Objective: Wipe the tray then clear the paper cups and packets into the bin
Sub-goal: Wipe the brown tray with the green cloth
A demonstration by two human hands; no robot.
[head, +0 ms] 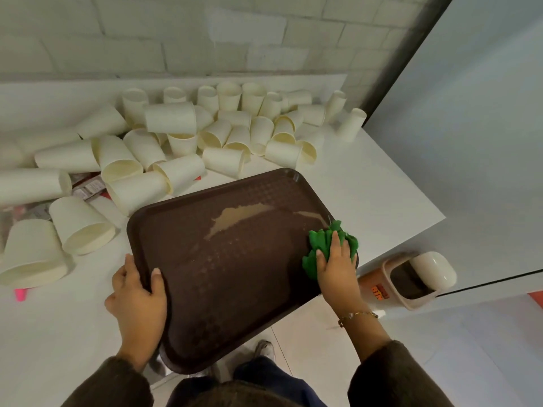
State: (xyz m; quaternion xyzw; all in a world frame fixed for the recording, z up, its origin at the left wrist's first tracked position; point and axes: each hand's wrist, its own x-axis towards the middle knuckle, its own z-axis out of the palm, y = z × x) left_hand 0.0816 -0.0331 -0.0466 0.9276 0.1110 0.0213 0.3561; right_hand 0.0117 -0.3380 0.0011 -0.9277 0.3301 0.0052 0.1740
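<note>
A dark brown tray (229, 289) lies at an angle on the white table, its near corner hanging over the edge. A pale wet smear (235, 218) crosses its far part. My left hand (138, 298) grips the tray's left rim, thumb on the inside. My right hand (335, 265) presses a crumpled green cloth (326, 245) onto the tray's right edge, fingers spread over it. Several white paper cups (182, 136), most tipped over, crowd the table behind and left of the tray. Packets (88, 189) lie half hidden under the cups at the left.
A small bin (411, 280) with a white swing lid stands on the floor beside the table's right end. A white brick wall backs the table. A pink object (21, 294) lies at the left near the front edge. My shoes and the tiled floor show below.
</note>
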